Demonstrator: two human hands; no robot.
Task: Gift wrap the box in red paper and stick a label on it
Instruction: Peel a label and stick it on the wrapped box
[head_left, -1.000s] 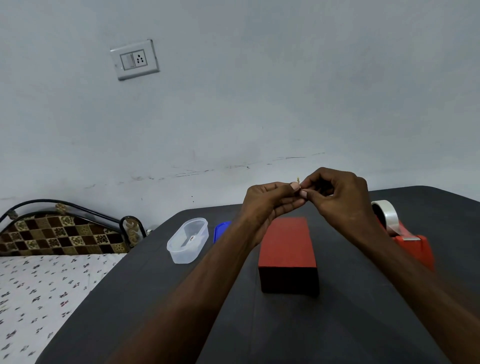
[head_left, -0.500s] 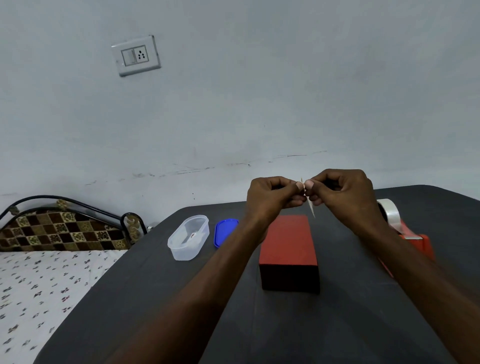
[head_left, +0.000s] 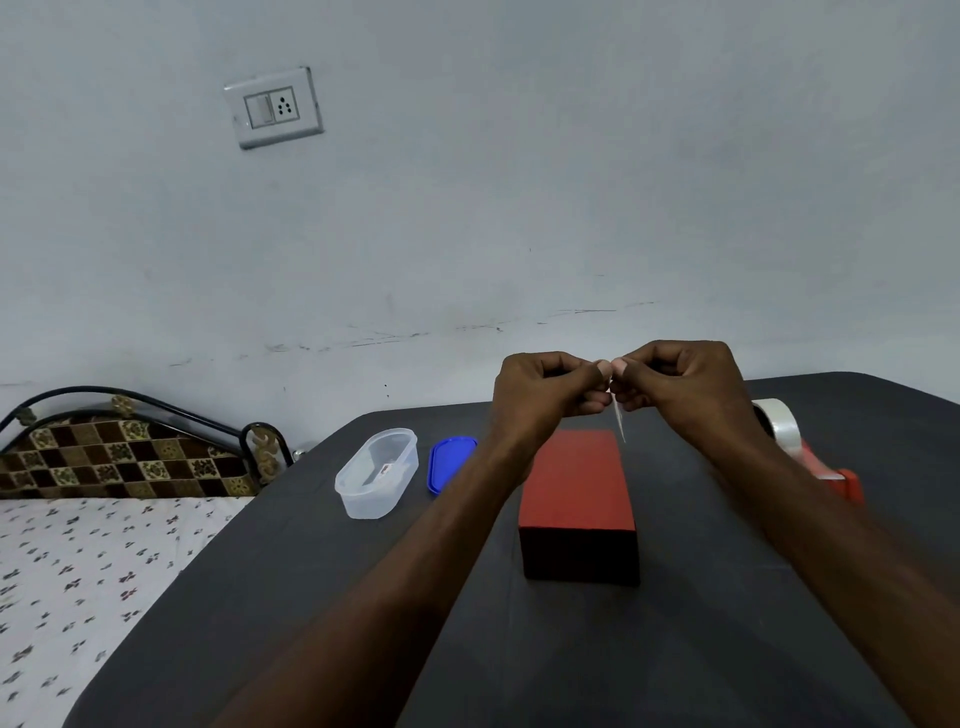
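The box (head_left: 577, 483), wrapped in red paper, lies on the dark table (head_left: 311, 597) just below my hands. My left hand (head_left: 545, 387) and my right hand (head_left: 680, 389) are raised above its far end, fingertips meeting. Between them they pinch a small pale label (head_left: 619, 422), seen edge-on, whose lower end hangs down toward the box. Both hands have their fingers curled.
A clear plastic container (head_left: 376, 473) and its blue lid (head_left: 449, 463) sit left of the box. A red tape dispenser (head_left: 810, 452) with a white roll stands at the right, partly behind my right forearm. A bed (head_left: 78, 545) adjoins the table's left side.
The label, first a small tip above my fingertips, now hangs below them. My hands have moved slightly apart and higher in view.
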